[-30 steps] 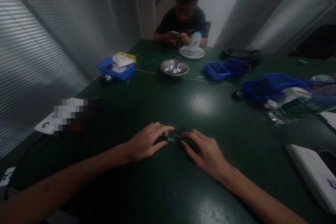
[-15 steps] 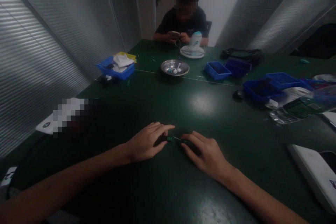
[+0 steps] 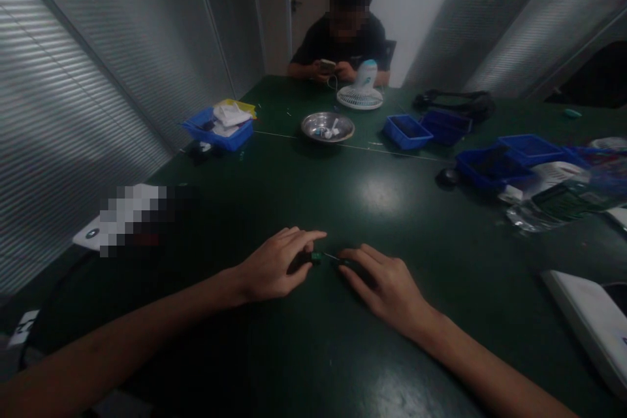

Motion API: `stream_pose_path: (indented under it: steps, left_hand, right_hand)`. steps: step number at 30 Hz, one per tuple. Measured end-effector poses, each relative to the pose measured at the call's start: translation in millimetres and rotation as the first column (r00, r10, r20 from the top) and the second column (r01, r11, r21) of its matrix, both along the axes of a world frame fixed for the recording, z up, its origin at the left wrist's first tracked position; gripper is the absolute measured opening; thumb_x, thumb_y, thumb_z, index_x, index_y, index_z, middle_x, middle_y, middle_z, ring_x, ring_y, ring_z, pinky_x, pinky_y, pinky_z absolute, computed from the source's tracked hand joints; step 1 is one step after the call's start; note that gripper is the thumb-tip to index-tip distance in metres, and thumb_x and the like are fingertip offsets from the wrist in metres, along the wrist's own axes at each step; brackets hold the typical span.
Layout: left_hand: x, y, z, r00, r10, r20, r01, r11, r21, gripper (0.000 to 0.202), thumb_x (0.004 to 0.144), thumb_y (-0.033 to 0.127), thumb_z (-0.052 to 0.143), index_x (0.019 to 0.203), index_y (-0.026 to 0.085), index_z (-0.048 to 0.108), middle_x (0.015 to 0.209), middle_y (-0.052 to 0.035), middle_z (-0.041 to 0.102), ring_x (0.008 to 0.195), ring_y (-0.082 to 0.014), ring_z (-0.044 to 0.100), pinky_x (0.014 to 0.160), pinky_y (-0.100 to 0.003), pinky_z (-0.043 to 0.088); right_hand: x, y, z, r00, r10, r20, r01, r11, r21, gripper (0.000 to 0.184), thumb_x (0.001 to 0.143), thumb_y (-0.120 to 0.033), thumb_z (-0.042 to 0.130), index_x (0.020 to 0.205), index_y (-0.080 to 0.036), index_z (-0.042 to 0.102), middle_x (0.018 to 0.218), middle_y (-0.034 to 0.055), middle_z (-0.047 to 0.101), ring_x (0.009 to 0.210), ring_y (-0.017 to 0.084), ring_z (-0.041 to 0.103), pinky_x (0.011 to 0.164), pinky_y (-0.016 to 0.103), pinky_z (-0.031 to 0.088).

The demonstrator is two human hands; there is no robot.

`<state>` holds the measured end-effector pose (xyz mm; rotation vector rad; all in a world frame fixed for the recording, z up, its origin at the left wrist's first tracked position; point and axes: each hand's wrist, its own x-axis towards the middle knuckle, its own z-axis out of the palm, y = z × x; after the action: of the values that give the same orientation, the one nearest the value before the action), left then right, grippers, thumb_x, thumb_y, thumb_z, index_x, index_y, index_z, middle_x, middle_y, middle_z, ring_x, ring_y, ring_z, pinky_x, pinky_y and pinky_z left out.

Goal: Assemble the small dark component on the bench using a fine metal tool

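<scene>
Near the middle of the dark green table [image 3: 274, 353], my left hand [image 3: 279, 264] is closed around a small green block [image 3: 317, 258], its index finger stretched out above it. The block looks like a terminal connector, but it is too small to be sure. Just to its right, my right hand [image 3: 379, 277] is closed on a screwdriver [image 3: 360, 271] with a dark handle. The thin metal shaft points left, and its tip is at the green block. My palm and fingers hide part of the handle.
A metal bowl [image 3: 318, 119] with small white pieces stands beyond my hands. Blue bins [image 3: 406, 137] lie at the back right, a clear bottle [image 3: 553, 206] at right, and a white box [image 3: 588, 320] nearer. A blue basket [image 3: 238, 139] sits far left. Across the table, a person [image 3: 337, 46] holds a phone.
Both hands stay nearly in place, with the screwdriver tip still at the green block. The view has shifted very slightly.
</scene>
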<state>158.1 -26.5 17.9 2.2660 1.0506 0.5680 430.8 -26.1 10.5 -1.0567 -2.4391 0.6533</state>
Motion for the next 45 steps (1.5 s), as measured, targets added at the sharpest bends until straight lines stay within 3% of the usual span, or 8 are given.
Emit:
stream_pose_path:
  steps: [11,19,23,27,30,33,40,45]
  left_hand:
    - [0,-1,2.4,0.999,0.008,-0.032,-0.007,0.999,0.048,0.058,0.092,0.015,0.055,0.149,0.021,0.044,0.108,-0.0083,0.062,0.096,-0.0233,0.055,0.09,-0.042,0.045]
    - [3,-3,6.4,0.962,-0.161,-0.222,0.202,0.964,0.176,0.05,0.096,0.016,0.051,0.145,0.022,0.055,0.116,-0.0116,0.062,0.105,-0.0256,0.055,0.088,-0.04,0.044]
    - [-17,19,2.8,0.948,-0.046,-0.314,0.128,0.961,0.244,0.051,0.095,0.016,0.052,0.145,0.023,0.057,0.114,-0.0111,0.061,0.104,-0.0255,0.054,0.088,-0.04,0.042]
    - [-66,63,-5.0,0.919,0.195,-0.343,-0.075,0.94,0.333,0.046,0.097,0.018,0.048,0.14,0.024,0.062,0.114,-0.0105,0.06,0.104,-0.0253,0.053,0.089,-0.04,0.041]
    - [-104,92,-13.2,0.852,0.414,-0.319,-0.276,0.875,0.398,0.042,0.099,0.022,0.045,0.135,0.025,0.067,0.114,-0.0105,0.061,0.103,-0.0266,0.054,0.088,-0.041,0.041]
    - [-127,107,-20.0,0.786,0.543,-0.297,-0.394,0.809,0.437,0.042,0.099,0.022,0.044,0.133,0.025,0.067,0.119,-0.0114,0.062,0.107,-0.0283,0.054,0.09,-0.042,0.041]
    - [-133,120,-25.9,0.704,0.662,-0.259,-0.485,0.713,0.506,0.032,0.095,0.027,0.052,0.12,0.024,0.071,0.124,-0.0118,0.066,0.113,-0.0317,0.055,0.096,-0.047,0.038]
    - [-133,132,-27.8,0.709,0.66,-0.25,-0.481,0.711,0.513,0.025,0.098,0.029,0.05,0.106,0.02,0.071,0.112,-0.0115,0.071,0.105,-0.0308,0.059,0.094,-0.046,0.037]
  right_hand:
    - [1,-3,2.7,1.0,0.011,-0.024,-0.009,0.997,0.077,0.024,0.103,-0.033,0.053,0.119,-0.021,0.065,0.093,0.0041,0.067,0.067,0.013,0.062,0.061,0.027,0.048]
    - [2,1,10.2,0.954,-0.173,-0.246,0.195,0.978,0.069,0.021,0.102,-0.032,0.056,0.114,-0.02,0.068,0.097,0.0066,0.072,0.081,0.018,0.069,0.071,0.029,0.055]
    - [3,1,9.4,0.957,-0.154,-0.245,0.175,0.982,0.067,0.021,0.102,-0.032,0.056,0.115,-0.02,0.068,0.098,0.0063,0.072,0.08,0.017,0.068,0.07,0.029,0.054]
    - [4,1,9.0,0.959,-0.139,-0.248,0.16,0.985,0.068,0.021,0.102,-0.032,0.056,0.115,-0.019,0.068,0.095,0.0057,0.071,0.075,0.015,0.067,0.065,0.027,0.053]
    - [4,1,10.3,0.958,-0.131,-0.255,0.15,0.987,0.056,0.022,0.103,-0.033,0.055,0.114,-0.019,0.067,0.094,0.0061,0.071,0.075,0.016,0.067,0.065,0.027,0.053]
    - [4,0,11.5,0.961,-0.126,-0.245,0.145,0.988,0.06,0.022,0.103,-0.033,0.055,0.115,-0.019,0.067,0.094,0.0061,0.071,0.075,0.016,0.067,0.066,0.028,0.054]
    - [2,0,12.6,0.965,-0.117,-0.236,0.138,0.988,0.073,0.024,0.103,-0.034,0.053,0.114,-0.019,0.068,0.092,0.0057,0.071,0.072,0.015,0.066,0.063,0.027,0.053]
    - [3,0,10.7,0.967,-0.12,-0.225,0.14,0.987,0.076,0.023,0.103,-0.033,0.054,0.115,-0.019,0.068,0.093,0.0055,0.071,0.073,0.015,0.067,0.065,0.027,0.054]
